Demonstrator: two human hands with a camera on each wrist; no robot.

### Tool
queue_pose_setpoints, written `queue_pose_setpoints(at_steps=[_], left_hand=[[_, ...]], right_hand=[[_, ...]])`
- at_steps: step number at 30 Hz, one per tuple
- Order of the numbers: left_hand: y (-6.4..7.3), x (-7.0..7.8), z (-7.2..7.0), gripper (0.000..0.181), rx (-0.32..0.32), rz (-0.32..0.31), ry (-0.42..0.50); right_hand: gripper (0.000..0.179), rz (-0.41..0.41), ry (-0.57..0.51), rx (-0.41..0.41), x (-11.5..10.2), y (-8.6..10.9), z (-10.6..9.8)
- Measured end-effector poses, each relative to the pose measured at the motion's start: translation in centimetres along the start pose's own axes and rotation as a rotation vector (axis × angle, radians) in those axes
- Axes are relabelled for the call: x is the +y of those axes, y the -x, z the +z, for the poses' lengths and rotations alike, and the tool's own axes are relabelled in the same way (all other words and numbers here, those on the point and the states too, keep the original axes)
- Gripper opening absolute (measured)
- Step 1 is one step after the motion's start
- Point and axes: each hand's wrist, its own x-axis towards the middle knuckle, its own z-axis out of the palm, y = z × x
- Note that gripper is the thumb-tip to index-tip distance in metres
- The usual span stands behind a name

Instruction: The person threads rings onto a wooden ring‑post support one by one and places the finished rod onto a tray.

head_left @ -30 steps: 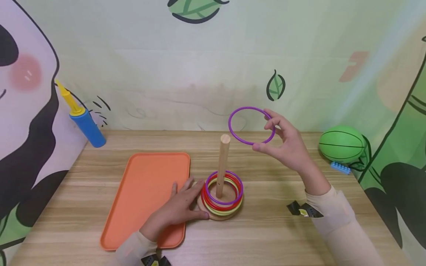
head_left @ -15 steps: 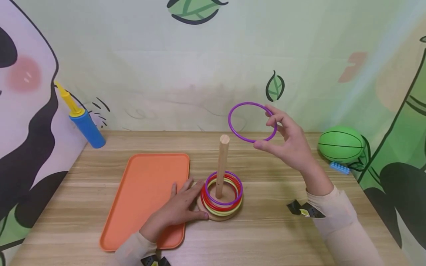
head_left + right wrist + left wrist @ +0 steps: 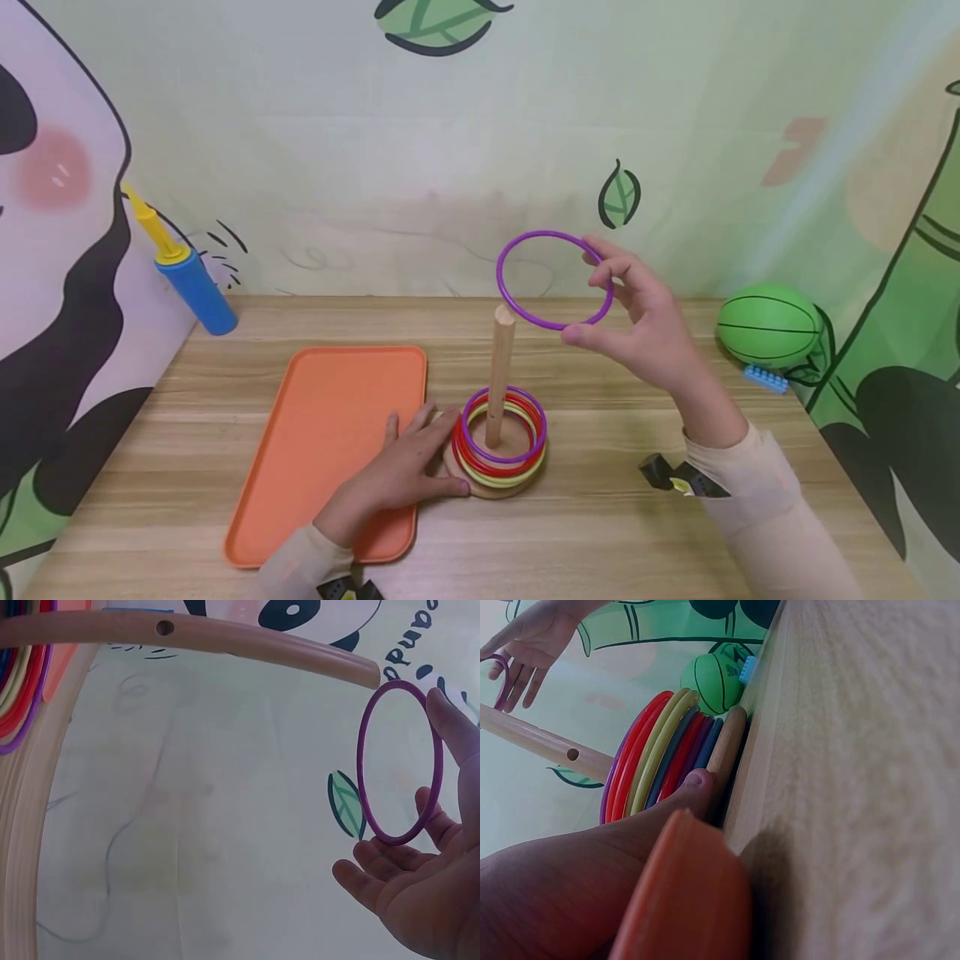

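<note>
A wooden peg (image 3: 497, 379) stands upright on a round wooden base (image 3: 487, 492). Stacked around its foot are several rings; a purple ring (image 3: 504, 460) tops them, over red and yellow ones, and blue rings (image 3: 711, 742) show lower down in the left wrist view. My left hand (image 3: 393, 473) touches the base's left side with thumb and index finger apart, the other fingers spread over the tray. My right hand (image 3: 637, 333) pinches a second purple ring (image 3: 543, 233) by its right side, between thumb and fingers. In the head view this tilted ring's lower left overlaps the peg's tip.
An orange tray (image 3: 337, 400) lies left of the base, under my left hand. At the back left a blue pump (image 3: 198, 292) with a yellow nozzle leans by the wall. A green ball (image 3: 770, 325) and a blue toy brick (image 3: 766, 379) sit at the right.
My right hand has raised the purple ring a little, then shifted it left, closer to the peg's tip. The left hand and the stacked rings have stayed in place.
</note>
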Motion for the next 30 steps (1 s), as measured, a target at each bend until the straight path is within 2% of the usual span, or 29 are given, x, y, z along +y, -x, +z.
queue_pose_setpoints(at_steps=[7,17,30], left_hand=[[0.1,0.1,0.1,0.109,0.012,0.004,-0.008],[0.1,0.2,0.0,0.108,0.012,0.01,-0.003],[0.1,0.1,0.0,0.11,0.004,0.001,0.001]], right_hand=[[0.051,-0.013,-0.018,-0.038,0.1,0.1,1.2],[0.051,-0.059,-0.022,-0.068,0.0,0.5,2.0],[0.053,-0.004,0.055,-0.157,1.7,2.5,3.2]])
